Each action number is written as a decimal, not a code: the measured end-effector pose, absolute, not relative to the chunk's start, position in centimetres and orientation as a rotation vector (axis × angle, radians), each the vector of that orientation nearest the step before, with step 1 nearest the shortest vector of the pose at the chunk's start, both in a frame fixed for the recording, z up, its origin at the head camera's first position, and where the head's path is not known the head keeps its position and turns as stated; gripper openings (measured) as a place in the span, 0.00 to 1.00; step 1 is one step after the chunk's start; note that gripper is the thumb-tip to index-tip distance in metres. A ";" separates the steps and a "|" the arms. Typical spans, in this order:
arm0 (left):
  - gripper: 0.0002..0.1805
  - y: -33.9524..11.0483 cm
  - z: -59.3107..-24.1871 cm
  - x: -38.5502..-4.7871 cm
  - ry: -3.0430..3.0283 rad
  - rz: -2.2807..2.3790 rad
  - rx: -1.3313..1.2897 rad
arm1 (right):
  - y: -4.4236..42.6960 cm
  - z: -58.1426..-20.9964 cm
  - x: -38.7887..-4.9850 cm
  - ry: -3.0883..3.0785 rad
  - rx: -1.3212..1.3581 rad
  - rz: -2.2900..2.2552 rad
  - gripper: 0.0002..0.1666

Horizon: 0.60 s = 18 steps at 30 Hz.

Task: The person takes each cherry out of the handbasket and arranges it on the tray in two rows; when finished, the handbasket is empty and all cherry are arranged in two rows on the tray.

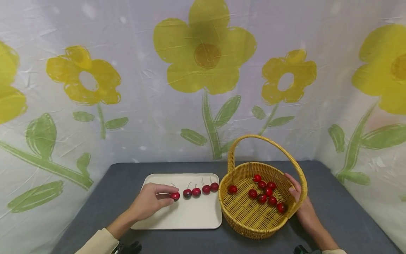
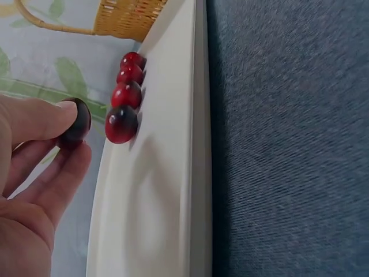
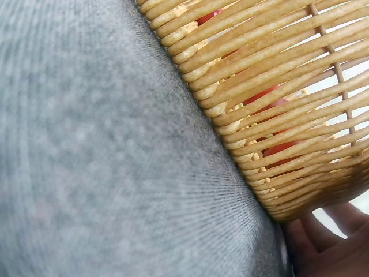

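Nearest us, a pale sleeve [image 1: 98, 242] leads to the person's left hand [image 1: 149, 203], its thumb and fingers pinching a dark red cherry [image 1: 174, 196]. We see this cherry above the left part of a cream tray [image 1: 177, 220], clear of its surface in the left wrist view. Its stem points away from us, leaning slightly left; from the wrist the fruit looks oval, longer axis up and down that view. The tray's long axis runs left to right on a dark grey table [image 1: 104, 211].

Beside the tray's right end, we find a yellow woven basket [image 1: 250, 231] holding more cherries [image 1: 261, 198], its tall handle arching overhead. The right hand [image 1: 302, 206] grips the basket's right side, fingers at the rim.

Slightly farther, a row of four cherries [image 1: 196, 192] lines the tray, stems pointing mostly away. Behind everything, we see a whitish curtain [image 1: 142, 106] printed with yellow flowers.
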<state>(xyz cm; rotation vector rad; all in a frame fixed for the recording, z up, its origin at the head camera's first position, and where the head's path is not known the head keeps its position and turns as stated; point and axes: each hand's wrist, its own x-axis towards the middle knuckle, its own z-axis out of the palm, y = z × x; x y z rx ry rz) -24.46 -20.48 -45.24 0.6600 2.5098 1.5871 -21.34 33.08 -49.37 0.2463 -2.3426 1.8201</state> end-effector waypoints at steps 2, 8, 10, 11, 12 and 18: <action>0.18 -20.3 -45.5 -25.0 2.497 1.589 0.665 | 33.0 -49.4 -21.3 -2.337 0.247 1.822 0.33; 0.16 -19.7 -46.7 -26.1 2.563 1.511 0.694 | 33.1 -49.5 -21.3 -2.334 0.254 1.822 0.33; 0.15 -19.6 -47.0 -26.3 2.597 1.466 0.696 | 33.1 -49.6 -21.3 -2.338 0.245 1.824 0.33; 0.15 -19.5 -47.2 -26.4 2.612 1.444 0.700 | 33.2 -49.6 -21.3 -2.346 0.240 1.821 0.33; 0.15 -19.4 -47.2 -26.4 2.629 1.418 0.700 | 33.2 -49.6 -21.3 -2.350 0.234 1.822 0.33; 0.14 -18.7 -46.9 -26.9 2.708 1.343 0.721 | 33.3 -49.5 -21.4 -2.364 0.221 1.818 0.33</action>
